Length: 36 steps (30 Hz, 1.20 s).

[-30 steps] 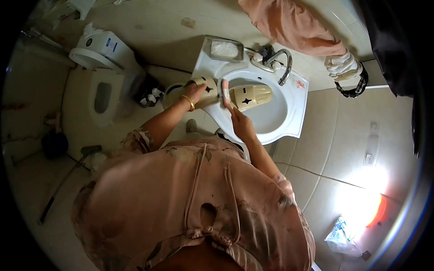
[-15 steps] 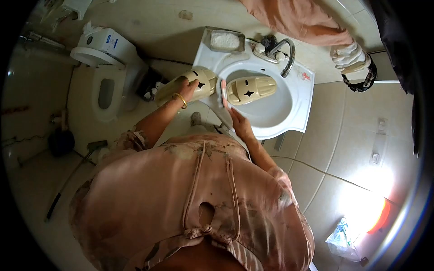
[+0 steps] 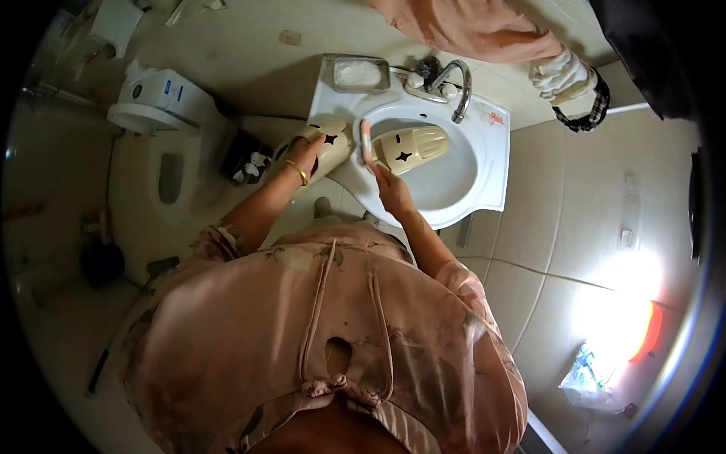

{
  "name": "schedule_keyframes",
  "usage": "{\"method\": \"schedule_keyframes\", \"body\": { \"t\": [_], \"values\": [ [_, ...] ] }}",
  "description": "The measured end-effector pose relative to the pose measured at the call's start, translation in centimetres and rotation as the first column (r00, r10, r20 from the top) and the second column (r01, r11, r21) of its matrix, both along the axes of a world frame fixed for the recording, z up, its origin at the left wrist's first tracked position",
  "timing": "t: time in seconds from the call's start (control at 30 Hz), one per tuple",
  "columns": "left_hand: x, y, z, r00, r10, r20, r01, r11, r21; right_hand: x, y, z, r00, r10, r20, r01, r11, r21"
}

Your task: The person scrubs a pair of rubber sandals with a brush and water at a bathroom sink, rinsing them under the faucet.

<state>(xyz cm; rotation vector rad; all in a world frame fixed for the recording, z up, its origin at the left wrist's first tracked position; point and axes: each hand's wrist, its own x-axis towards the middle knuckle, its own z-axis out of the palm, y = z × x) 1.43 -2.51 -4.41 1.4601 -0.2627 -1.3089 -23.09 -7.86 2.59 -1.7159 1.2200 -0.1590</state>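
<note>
My left hand [image 3: 305,154] is closed on a beige slipper [image 3: 333,148] with black star-shaped cut-outs, held at the left rim of the white sink [image 3: 491,170]. A pink-handled brush [image 3: 367,142] is gripped in my right hand [image 3: 394,192], upright between the two slippers. The second beige slipper [image 3: 416,147] lies in the basin, just right of the brush. Where the bristles touch is too small to tell.
A curved faucet [image 3: 463,91] and a metal tray of white powder [image 3: 357,74] are at the sink's back. Pink cloth [image 3: 469,30] hangs above. The toilet [image 3: 170,178] stands at left, beside a black bin [image 3: 243,163].
The view has shifted slightly. The brush and the held slipper have moved a little relative to each other; both hands keep their holds, and the second slipper stays in the basin.
</note>
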Motion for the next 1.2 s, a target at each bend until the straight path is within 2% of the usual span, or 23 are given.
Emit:
{"method": "schedule_keyframes", "body": {
  "t": [0.03, 0.07, 0.1, 0.2, 0.27, 0.37, 0.47, 0.53, 0.6, 0.63, 0.67, 0.73, 0.77, 0.8, 0.87, 0.9, 0.93, 1.0, 1.03, 1.13, 1.17, 1.2],
  "values": [
    [-1.0, -0.9, 1.0, 0.982, 0.088, -0.166, -0.099, 0.993, -0.059, 0.1, -0.5, -0.2, 0.997, -0.070, 0.045, 0.071, 0.997, -0.020],
    [-1.9, -1.7, 2.0, 0.929, 0.158, -0.335, -0.199, 0.976, -0.093, -0.7, -0.4, -0.7, 0.988, -0.112, 0.107, 0.127, 0.980, -0.153],
    [-2.3, -2.7, 2.8, 0.878, 0.152, -0.455, -0.196, 0.979, -0.051, -1.4, -0.4, -1.2, 0.976, -0.142, 0.163, 0.185, 0.941, -0.285],
    [-5.4, -5.3, 7.2, 0.794, 0.049, -0.607, -0.142, 0.984, -0.106, -5.3, 1.5, 4.5, 0.938, -0.284, 0.199, 0.316, 0.936, -0.154],
    [-7.4, -7.2, 8.6, 0.748, 0.020, -0.663, -0.081, 0.995, -0.062, -7.7, 2.6, 5.8, 0.906, -0.413, 0.094, 0.420, 0.905, -0.064],
    [-10.9, -9.7, 9.2, 0.670, 0.011, -0.742, -0.012, 1.000, 0.005, -11.5, 4.1, 4.3, 0.828, -0.559, 0.045, 0.561, 0.827, -0.047],
    [-14.7, -11.3, 8.1, 0.713, -0.136, -0.688, 0.119, 0.990, -0.073, -13.2, 5.1, 5.4, 0.760, -0.650, 0.002, 0.649, 0.760, -0.036],
    [-16.8, -12.7, 7.4, 0.715, -0.175, -0.677, 0.143, 0.984, -0.104, -14.4, 5.2, 5.9, 0.732, -0.681, 0.015, 0.680, 0.730, -0.061],
    [-18.9, -13.7, 6.7, 0.717, -0.192, -0.670, 0.151, 0.981, -0.119, -16.1, 5.0, 4.6, 0.774, -0.633, 0.035, 0.626, 0.755, -0.192],
    [-19.9, -14.5, 6.5, 0.732, -0.162, -0.661, 0.123, 0.987, -0.106, -16.2, 4.8, 5.8, 0.785, -0.619, -0.029, 0.608, 0.778, -0.159],
    [-20.9, -15.2, 6.3, 0.720, -0.146, -0.678, 0.105, 0.989, -0.102, -17.3, 4.9, 4.1, 0.801, -0.598, 0.033, 0.593, 0.782, -0.191],
    [-22.7, -16.4, 6.6, 0.698, -0.112, -0.707, 0.063, 0.993, -0.096, -17.4, 4.9, 4.7, 0.848, -0.499, 0.177, 0.527, 0.828, -0.192],
    [-23.9, -16.9, 7.0, 0.755, -0.049, -0.653, 0.012, 0.998, -0.061, -17.6, 4.7, 6.0, 0.898, -0.427, 0.105, 0.439, 0.873, -0.212],
    [-24.7, -17.2, 7.1, 0.759, -0.027, -0.650, 0.006, 0.999, -0.034, -17.5, 4.2, 8.0, 0.937, -0.348, 0.031, 0.346, 0.911, -0.226],
    [-25.9, -17.6, 6.9, 0.770, 0.019, -0.638, -0.008, 1.000, 0.019, -18.3, 1.6, 7.3, 0.934, -0.331, -0.133, 0.288, 0.921, -0.262],
    [-26.1, -18.1, 3.7, 0.745, 0.011, -0.667, -0.016, 1.000, -0.001, -18.4, -0.6, 7.0, 0.922, -0.312, -0.230, 0.245, 0.929, -0.279],
    [-26.3, -17.8, 3.1, 0.746, 0.027, -0.665, -0.025, 1.000, 0.013, -18.5, -2.7, 6.6, 0.900, -0.292, -0.324, 0.199, 0.936, -0.291],
    [-26.4, -16.9, 2.5, 0.749, 0.071, -0.658, -0.058, 0.997, 0.041, -19.2, -6.6, 4.5, 0.891, -0.304, -0.337, 0.171, 0.913, -0.371],
    [-26.6, -16.5, 2.2, 0.753, 0.091, -0.652, -0.096, 0.995, 0.028, -19.8, -7.4, 4.2, 0.933, -0.278, -0.229, 0.184, 0.914, -0.361],
    [-26.1, -16.6, 1.9, 0.737, 0.100, -0.668, -0.151, 0.988, -0.018, -20.7, -4.5, 6.1, 0.941, -0.065, -0.331, -0.032, 0.960, -0.279],
    [-25.8, -17.2, 3.5, 0.749, 0.205, -0.630, -0.199, 0.977, 0.080, -21.1, -2.7, 5.9, 0.956, -0.017, -0.292, -0.085, 0.939, -0.333],
    [-25.4, -17.6, 3.3, 0.757, 0.224, -0.615, -0.190, 0.974, 0.121, -20.7, -1.6, 8.0, 0.948, 0.056, -0.314, -0.136, 0.961, -0.242]
  ]
}}
